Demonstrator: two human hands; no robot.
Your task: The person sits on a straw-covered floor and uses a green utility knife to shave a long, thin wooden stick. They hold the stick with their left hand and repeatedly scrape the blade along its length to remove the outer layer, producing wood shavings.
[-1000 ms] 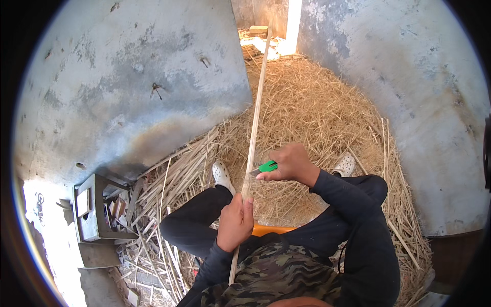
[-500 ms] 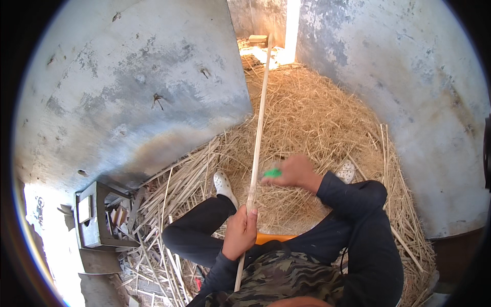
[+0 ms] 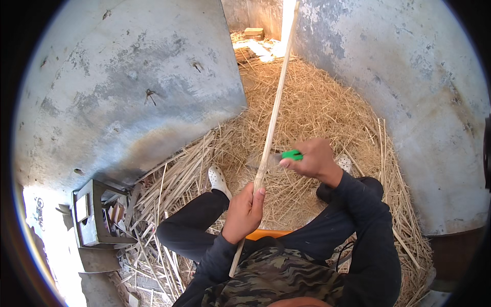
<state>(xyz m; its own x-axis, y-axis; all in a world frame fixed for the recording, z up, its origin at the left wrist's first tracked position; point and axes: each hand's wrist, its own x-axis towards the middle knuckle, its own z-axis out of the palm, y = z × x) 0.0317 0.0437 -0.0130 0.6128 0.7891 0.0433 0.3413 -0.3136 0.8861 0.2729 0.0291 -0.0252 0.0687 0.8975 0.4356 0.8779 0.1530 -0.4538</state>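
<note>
A long pale strip that looks like split bamboo [image 3: 276,97] slants up and away from my lap, its far tip in front of the bright gap between the walls. Low on it, my left hand [image 3: 244,213] is closed round the strip, thumb on top. My right hand [image 3: 314,159] grips the green handle of a knife [image 3: 292,155]. The knife's dark blade points left and meets or crosses behind the strip just above my left hand; whether it touches cannot be made out.
Pale shavings [image 3: 317,107] heap over the floor ahead, and loose strips [image 3: 179,158] lie at the left. A wooden box-like stand [image 3: 94,217] holds odds and ends at far left. Grey walls [image 3: 153,66] flank both sides. I sit on something orange [image 3: 267,234], wearing white clogs [image 3: 218,180].
The strip has tilted to the right and its far end has risen. My left hand has moved up slightly; my right hand with the knife has moved right and a little up.
</note>
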